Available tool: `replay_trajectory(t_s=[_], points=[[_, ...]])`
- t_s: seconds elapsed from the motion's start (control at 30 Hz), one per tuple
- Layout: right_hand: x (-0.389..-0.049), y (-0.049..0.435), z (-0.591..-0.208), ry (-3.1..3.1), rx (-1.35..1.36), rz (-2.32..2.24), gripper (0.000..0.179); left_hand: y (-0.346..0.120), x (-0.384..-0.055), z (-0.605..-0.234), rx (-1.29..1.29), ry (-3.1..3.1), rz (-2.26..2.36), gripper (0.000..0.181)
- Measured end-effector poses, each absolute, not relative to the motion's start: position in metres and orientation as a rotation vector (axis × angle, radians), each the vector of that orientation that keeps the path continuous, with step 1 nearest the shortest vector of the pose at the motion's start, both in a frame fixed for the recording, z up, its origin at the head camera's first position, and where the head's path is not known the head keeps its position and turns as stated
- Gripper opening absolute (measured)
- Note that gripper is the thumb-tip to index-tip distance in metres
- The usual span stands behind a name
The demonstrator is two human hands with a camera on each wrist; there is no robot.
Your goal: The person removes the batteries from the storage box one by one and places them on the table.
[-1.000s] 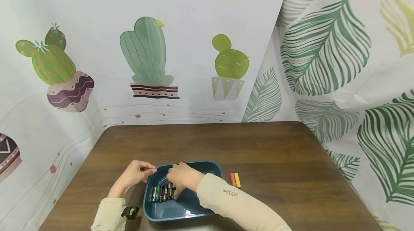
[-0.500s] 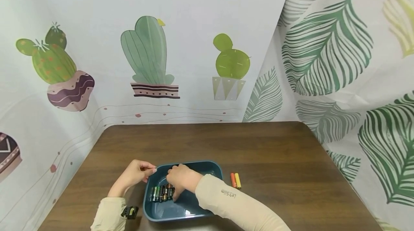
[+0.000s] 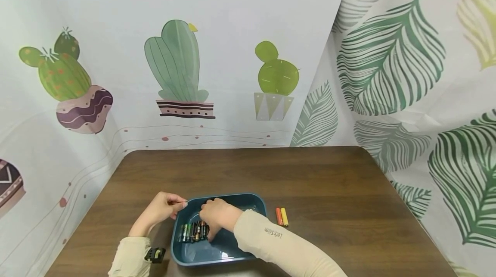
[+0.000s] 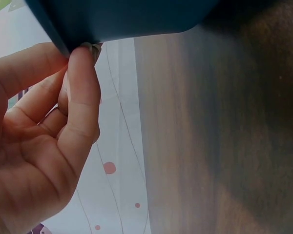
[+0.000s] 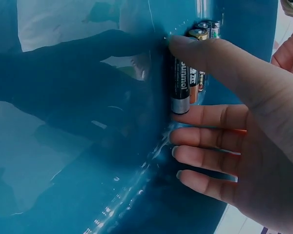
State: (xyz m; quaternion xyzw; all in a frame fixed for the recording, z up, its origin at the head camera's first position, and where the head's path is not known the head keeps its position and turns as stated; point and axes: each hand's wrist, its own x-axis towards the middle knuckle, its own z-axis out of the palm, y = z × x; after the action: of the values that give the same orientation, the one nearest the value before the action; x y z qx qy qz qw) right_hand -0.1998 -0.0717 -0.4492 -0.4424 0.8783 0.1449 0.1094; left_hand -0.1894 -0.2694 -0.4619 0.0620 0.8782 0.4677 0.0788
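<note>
Within the tray [image 3: 201, 254], left half: right hand [image 3: 217, 215], thumb and forefinger pinching a black battery [image 5: 179, 84] by its ends, other fingers nearly straight; battery's long axis front-to-back, silver end at forefinger. Toward tray's left: battery row [image 3: 190, 232], parallel. Tray's far-left corner: left hand [image 3: 163, 206], thumb and finger pinching rim [image 3: 195, 198]. Right of tray: orange cylinder [image 3: 279, 216], yellow cylinder [image 3: 284, 216], side by side.

right hand [image 3: 218, 214], thumb [image 3: 212, 231] slightly further left, sleeve [image 3: 286, 242] likewise
</note>
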Motion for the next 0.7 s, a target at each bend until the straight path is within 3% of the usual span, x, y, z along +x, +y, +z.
replay_trajectory(t_s=[0.23,0.7], points=[[-0.202,-0.07,-0.451,2.586,-1.298,0.421,0.043,-0.269,-0.188,-0.461,0.187,2.631,1.404,0.014],[-0.204,-0.056,-0.435,2.574,-1.296,0.439,0.052,-0.267,-0.188,-0.459,0.178,2.631,1.405,0.014]])
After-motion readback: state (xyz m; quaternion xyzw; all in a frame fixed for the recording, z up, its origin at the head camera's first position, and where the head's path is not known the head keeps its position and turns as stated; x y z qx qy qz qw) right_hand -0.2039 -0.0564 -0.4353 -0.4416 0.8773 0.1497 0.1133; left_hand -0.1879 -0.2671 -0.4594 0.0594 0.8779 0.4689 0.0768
